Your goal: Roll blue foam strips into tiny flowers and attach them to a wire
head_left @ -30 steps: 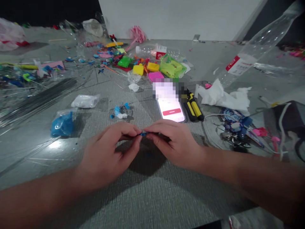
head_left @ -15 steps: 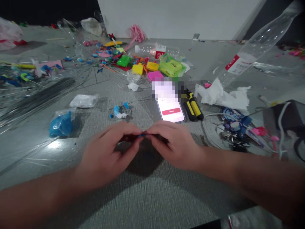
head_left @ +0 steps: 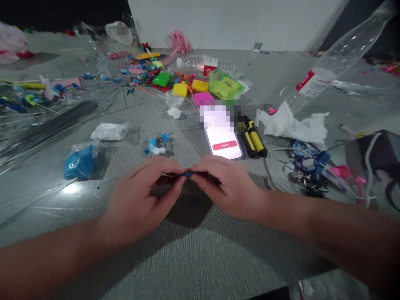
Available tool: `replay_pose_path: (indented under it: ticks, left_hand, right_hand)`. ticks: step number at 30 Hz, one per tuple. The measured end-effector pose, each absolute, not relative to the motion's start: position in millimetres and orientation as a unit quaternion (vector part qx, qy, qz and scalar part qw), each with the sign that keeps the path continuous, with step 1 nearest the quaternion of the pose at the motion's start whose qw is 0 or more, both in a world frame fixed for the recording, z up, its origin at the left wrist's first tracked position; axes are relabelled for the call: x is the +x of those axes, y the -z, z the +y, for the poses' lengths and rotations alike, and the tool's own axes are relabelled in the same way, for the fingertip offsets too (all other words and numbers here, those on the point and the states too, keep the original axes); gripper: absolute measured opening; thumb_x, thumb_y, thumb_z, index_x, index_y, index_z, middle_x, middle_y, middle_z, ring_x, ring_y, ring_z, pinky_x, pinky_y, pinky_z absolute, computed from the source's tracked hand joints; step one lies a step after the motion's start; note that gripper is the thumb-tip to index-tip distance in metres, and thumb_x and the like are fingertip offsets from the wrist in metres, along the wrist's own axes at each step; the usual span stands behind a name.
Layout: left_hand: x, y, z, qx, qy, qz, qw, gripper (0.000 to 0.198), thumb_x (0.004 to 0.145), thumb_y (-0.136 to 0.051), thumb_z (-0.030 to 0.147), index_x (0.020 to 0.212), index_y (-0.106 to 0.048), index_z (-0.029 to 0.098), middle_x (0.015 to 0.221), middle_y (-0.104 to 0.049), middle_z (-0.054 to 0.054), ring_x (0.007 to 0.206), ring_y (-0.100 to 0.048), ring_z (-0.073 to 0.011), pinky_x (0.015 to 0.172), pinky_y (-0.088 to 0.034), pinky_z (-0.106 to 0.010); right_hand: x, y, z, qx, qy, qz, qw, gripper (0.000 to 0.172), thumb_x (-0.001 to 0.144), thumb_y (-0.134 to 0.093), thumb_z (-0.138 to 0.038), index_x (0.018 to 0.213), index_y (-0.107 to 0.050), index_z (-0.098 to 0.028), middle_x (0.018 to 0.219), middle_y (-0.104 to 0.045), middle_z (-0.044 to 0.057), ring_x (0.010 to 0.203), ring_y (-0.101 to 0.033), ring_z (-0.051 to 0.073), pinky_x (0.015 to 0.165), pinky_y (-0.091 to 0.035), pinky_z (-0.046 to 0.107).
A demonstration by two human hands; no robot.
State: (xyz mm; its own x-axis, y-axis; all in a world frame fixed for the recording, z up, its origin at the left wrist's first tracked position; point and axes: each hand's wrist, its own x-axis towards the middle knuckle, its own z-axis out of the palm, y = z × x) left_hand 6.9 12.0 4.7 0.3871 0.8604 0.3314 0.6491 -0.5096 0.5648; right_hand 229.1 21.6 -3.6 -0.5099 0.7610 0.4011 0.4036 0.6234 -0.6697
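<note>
Between the fingertips of both hands is a small piece of blue clay [head_left: 188, 173], mostly covered by the fingers. My left hand [head_left: 145, 193] pinches it from the left, thumb below and forefinger above. From the right, my right hand [head_left: 229, 187] pinches the same piece, and the fingertips of the two hands nearly meet. Just beyond them, small light blue and white clay bits [head_left: 153, 145] lie on the grey table [head_left: 193, 266]. To the left sit a wrapped blue clay lump [head_left: 78, 163] and a wrapped white lump [head_left: 109, 131].
A lit phone [head_left: 224, 143] lies beyond my right hand, beside yellow-black pliers [head_left: 254, 139]. Crumpled tissue [head_left: 290, 123], a leaning plastic bottle [head_left: 318, 83] and a cable-draped dark box [head_left: 375, 162] stand right. Coloured clay packs [head_left: 180, 89] and thin wires [head_left: 62, 125] lie farther back.
Slightly more of the blue clay shows between my fingertips. Both hands stay pinched together in nearly the same place, and the view has shifted very slightly.
</note>
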Motion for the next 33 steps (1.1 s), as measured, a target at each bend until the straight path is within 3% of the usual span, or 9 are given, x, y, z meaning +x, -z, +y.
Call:
replay_pose_path:
  ticks: [10, 14, 17, 23, 29, 33]
  left_hand:
    - [7.8, -4.7, 11.5, 0.822, -0.307, 0.443, 0.185, 0.015, 0.091, -0.066, 0.020, 0.105, -0.065, 0.024, 0.098, -0.071, 0.001, 0.082, -0.068, -0.0122, 0.073, -0.055, -0.025]
    - [8.4, -5.1, 13.8, 0.838, -0.315, 0.417, 0.157, 0.019, 0.092, -0.064, 0.016, 0.110, -0.067, 0.023, 0.102, -0.070, -0.001, 0.089, -0.068, -0.0128, 0.079, -0.054, -0.025]
    - [7.1, -3.9, 15.7, 0.856, -0.305, 0.395, 0.134, 0.023, 0.094, -0.061, 0.013, 0.114, -0.070, 0.021, 0.108, -0.068, -0.004, 0.095, -0.066, -0.0141, 0.085, -0.053, -0.027]
    - [5.3, -3.7, 17.4, 0.851, -0.302, 0.411, 0.123, 0.020, 0.096, -0.060, 0.015, 0.111, -0.073, 0.019, 0.114, -0.065, -0.005, 0.104, -0.065, -0.0160, 0.091, -0.052, -0.029]
    - [6.1, -5.0, 17.3, 0.828, -0.310, 0.443, 0.149, 0.016, 0.097, -0.061, 0.018, 0.107, -0.072, 0.024, 0.113, -0.065, -0.002, 0.098, -0.067, -0.0134, 0.087, -0.054, -0.027]
    - [5.9, -3.7, 17.0, 0.820, -0.312, 0.452, 0.162, 0.015, 0.096, -0.062, 0.020, 0.107, -0.072, 0.024, 0.114, -0.066, -0.002, 0.097, -0.069, -0.0147, 0.086, -0.057, -0.029]
  right_hand:
    - [230.6, 0.2, 16.4, -0.378, -0.232, -0.814, 0.375, 0.004, 0.095, -0.058, -0.016, 0.093, -0.061, -0.016, 0.083, -0.063, 0.000, 0.075, -0.056, 0.011, 0.068, -0.044, 0.024]
    - [232.4, -2.5, 15.3, -0.417, -0.249, -0.787, 0.380, 0.012, 0.100, -0.052, -0.019, 0.089, -0.058, -0.017, 0.074, -0.056, -0.002, 0.066, -0.050, 0.010, 0.061, -0.040, 0.025]
    - [231.9, -2.2, 17.1, -0.415, -0.245, -0.796, 0.367, 0.019, 0.103, -0.049, -0.022, 0.090, -0.060, -0.017, 0.078, -0.061, 0.000, 0.071, -0.055, 0.011, 0.065, -0.043, 0.025]
    - [230.0, 2.1, 21.3, -0.392, -0.234, -0.809, 0.370, 0.015, 0.099, -0.059, -0.019, 0.109, -0.070, -0.017, 0.095, -0.075, 0.003, 0.084, -0.065, 0.013, 0.076, -0.050, 0.026]
    - [229.1, 1.5, 21.0, -0.396, -0.226, -0.795, 0.399, 0.009, 0.092, -0.072, -0.022, 0.097, -0.073, -0.014, 0.083, -0.073, 0.003, 0.073, -0.064, 0.011, 0.068, -0.049, 0.023]
    - [228.9, -0.8, 19.2, -0.395, -0.223, -0.799, 0.396, 0.011, 0.096, -0.068, -0.023, 0.093, -0.072, -0.013, 0.081, -0.071, 0.002, 0.073, -0.062, 0.011, 0.067, -0.048, 0.023]
